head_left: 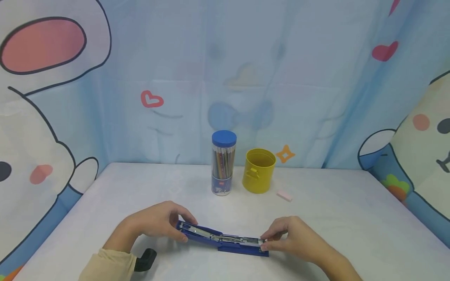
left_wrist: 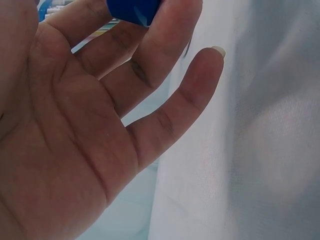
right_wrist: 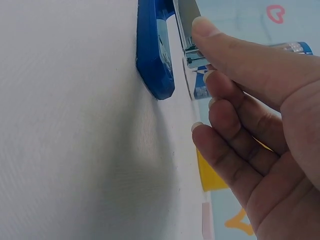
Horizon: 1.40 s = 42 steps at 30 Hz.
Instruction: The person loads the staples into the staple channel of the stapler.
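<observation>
Stapler: we see a blue stapler (head_left: 225, 240) lying opened out flat on the white counter (head_left: 351, 218), near the front edge, with its metal staple rail facing up.
Left hand: our left hand (head_left: 158, 220) holds the left end of the stapler; the fingers are curled over the blue tip, as the left wrist view also shows (left_wrist: 132, 10).
Right hand: our right hand (head_left: 295, 238) pinches the right end, where thumb and forefinger close on the metal rail (right_wrist: 187, 30).
Hands together or apart: the two hands are apart, one clamped on each end.
How to do it well: we judge it is best to keep the blue base pressed flat with the left hand, and to move the metal part slowly with the right, fingertips away from the spring.
Behind: a clear pencil tube with blue lid (head_left: 223, 164), a yellow cup (head_left: 259, 170) just beside it, and a small pink eraser (head_left: 284, 195) near.
</observation>
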Available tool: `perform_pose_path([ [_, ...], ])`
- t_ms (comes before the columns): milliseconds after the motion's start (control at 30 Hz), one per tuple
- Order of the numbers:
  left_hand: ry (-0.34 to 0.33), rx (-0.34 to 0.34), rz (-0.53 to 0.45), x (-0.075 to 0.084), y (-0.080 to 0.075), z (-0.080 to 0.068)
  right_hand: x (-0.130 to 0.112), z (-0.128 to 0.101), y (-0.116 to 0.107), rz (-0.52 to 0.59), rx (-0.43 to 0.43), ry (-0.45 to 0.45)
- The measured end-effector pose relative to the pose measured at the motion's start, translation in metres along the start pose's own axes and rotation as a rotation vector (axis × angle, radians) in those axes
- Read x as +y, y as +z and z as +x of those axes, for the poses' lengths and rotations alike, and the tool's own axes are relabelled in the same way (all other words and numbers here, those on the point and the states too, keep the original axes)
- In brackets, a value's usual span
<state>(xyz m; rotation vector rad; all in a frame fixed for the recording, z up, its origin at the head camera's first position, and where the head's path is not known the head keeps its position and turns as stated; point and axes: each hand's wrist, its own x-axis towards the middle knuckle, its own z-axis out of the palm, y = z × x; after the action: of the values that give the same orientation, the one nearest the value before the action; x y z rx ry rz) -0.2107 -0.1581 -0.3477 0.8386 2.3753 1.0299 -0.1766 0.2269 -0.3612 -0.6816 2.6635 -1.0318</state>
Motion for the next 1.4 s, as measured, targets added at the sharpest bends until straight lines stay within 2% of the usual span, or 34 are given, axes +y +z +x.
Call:
perform_pose_path([
  [367,-0.005,0.006,0.014,0.000,0.001,-0.002,0.004,0.000,0.002,0.021,-0.007,0.020],
  [667,0.004,0.003,0.012,0.000,0.001,-0.002,0.019,0.000,0.006,0.067,0.003,-0.045],
  [1100,-0.002,0.018,0.021,0.003,0.002,0.000,0.023,-0.003,0.004,0.022,-0.002,0.061],
  [1233,0.003,0.015,0.023,0.004,0.002,0.000,0.025,-0.004,0.002,0.005,-0.010,0.060],
  [1400,-0.001,0.014,0.019,0.007,0.001,0.000,0.025,-0.003,0.001,0.033,-0.023,0.045],
])
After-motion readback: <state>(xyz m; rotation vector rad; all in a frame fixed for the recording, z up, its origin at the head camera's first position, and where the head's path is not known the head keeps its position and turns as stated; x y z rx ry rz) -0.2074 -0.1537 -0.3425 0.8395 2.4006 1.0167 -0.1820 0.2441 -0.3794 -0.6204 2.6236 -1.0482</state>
